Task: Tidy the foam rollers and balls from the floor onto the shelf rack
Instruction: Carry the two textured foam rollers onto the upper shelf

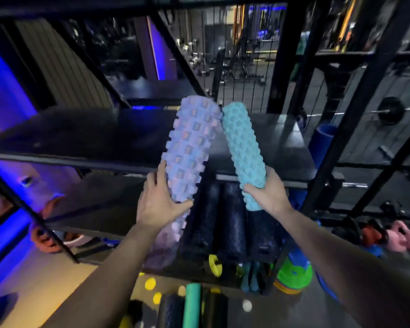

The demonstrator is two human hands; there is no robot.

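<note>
My left hand (159, 204) grips the lower part of a lilac knobbly foam roller (189, 147), held tilted over the black shelf rack (81, 138). In my right hand (268, 192) is a thinner teal bumpy roller (243, 147), gripped near its lower end. The two rollers' upper ends nearly touch above the upper shelf board. Black foam rollers (232, 221) lie side by side on the shelf below my hands. A green smooth roller (191, 304) and yellow balls (150, 284) lie on the floor near the bottom.
Slanted black rack struts (180, 55) cross at the upper left. A stack of coloured cones (294, 275) stands at the lower right, with pink and red kettlebells (393, 237) beyond. A barbell (391, 111) and a blue cylinder (322, 143) sit behind the rack's right side.
</note>
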